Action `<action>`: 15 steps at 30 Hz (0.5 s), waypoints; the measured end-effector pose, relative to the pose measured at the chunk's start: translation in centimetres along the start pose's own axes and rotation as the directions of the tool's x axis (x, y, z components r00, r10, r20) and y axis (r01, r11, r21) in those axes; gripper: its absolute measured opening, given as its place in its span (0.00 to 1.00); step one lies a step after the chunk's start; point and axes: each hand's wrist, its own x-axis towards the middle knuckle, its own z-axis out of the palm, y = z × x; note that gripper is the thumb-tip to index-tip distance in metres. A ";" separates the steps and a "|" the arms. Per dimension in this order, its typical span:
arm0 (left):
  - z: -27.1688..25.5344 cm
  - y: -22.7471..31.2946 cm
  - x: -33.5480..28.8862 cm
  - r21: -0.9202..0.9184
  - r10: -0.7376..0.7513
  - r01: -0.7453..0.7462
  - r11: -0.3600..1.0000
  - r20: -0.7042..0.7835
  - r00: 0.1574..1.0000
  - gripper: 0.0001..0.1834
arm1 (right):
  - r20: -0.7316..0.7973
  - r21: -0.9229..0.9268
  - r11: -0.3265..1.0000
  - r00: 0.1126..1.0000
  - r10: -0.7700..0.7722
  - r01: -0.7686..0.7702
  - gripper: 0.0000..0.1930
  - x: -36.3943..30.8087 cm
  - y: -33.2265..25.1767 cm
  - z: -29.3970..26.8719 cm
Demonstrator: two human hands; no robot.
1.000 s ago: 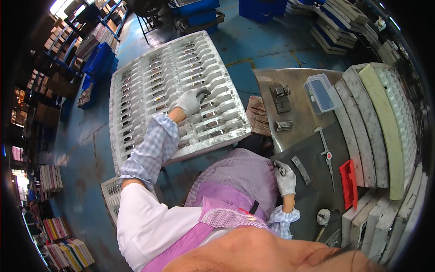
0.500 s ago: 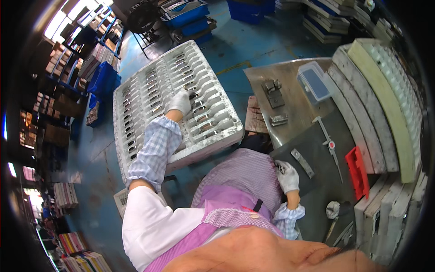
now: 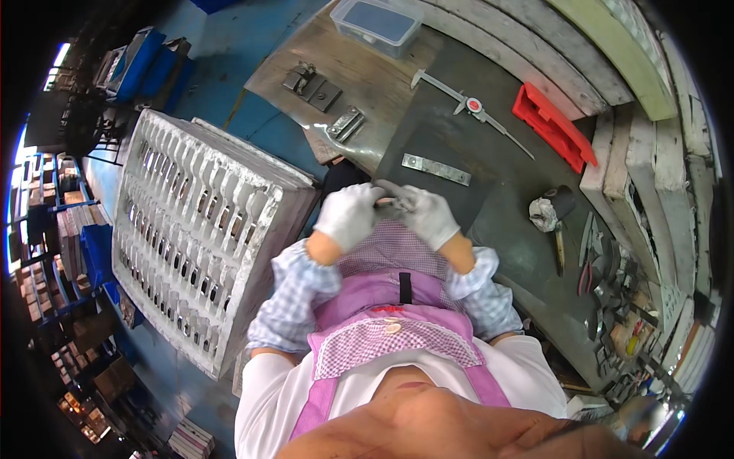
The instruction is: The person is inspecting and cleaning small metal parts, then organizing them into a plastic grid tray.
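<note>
Both my hands, in white gloves, meet at the bench edge in front of my purple apron (image 3: 367,294). Between them is a small curved grey metal part (image 3: 391,189), partly covered by the gloves. My left hand (image 3: 345,217) has its fingers closed on the part's left end. On the other end, my right hand (image 3: 430,219) is closed too. Just beyond my hands, a flat metal strip with holes (image 3: 436,169) lies on a dark mat (image 3: 417,138). At my left stands a white foam tray (image 3: 279,218) with rows of shiny metal parts in its slots.
A dial caliper (image 3: 474,105), an opened red case (image 3: 554,128) and a clear lidded box (image 3: 378,27) lie on the bench. A metal fixture (image 3: 312,89) and a small metal block (image 3: 346,124) sit near its left edge. Foam trays (image 3: 527,42) are stacked behind; tools (image 3: 587,252) lie right.
My left hand has left the foam tray and come right to meet my right hand. The metal part is now between both hands. The view has turned toward the bench.
</note>
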 end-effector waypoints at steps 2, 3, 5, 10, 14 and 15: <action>2.9 -0.3 2.1 -0.186 -0.034 0.004 0.982 -0.161 0.986 0.12 | 0.120 0.442 0.745 0.856 0.503 -0.500 0.16 0.0 1.8 -1.2; 3.9 -0.5 2.6 -0.296 -0.069 -0.035 0.955 -0.336 0.939 0.13 | 0.049 0.664 0.585 0.808 0.587 -0.466 0.14 -0.2 3.0 -2.1; 5.3 -0.9 3.3 -0.362 -0.311 0.198 0.911 -0.286 0.907 0.14 | -0.050 0.753 0.503 0.726 0.686 -0.424 0.10 -0.2 5.2 -2.9; 7.2 -0.7 3.8 -0.349 -0.240 0.103 0.932 -0.378 0.894 0.14 | -0.073 0.602 0.653 0.783 0.618 -0.460 0.13 0.6 7.3 -2.2; 8.5 -0.2 5.5 -0.280 -0.175 0.064 0.958 -0.389 0.904 0.19 | -0.012 0.603 0.614 0.763 0.646 -0.510 0.11 0.1 8.2 -2.0; 8.9 0.1 5.9 -0.195 -0.065 -0.017 0.981 -0.404 0.912 0.21 | 0.023 0.698 0.555 0.789 0.614 -0.452 0.11 -0.3 8.8 -2.2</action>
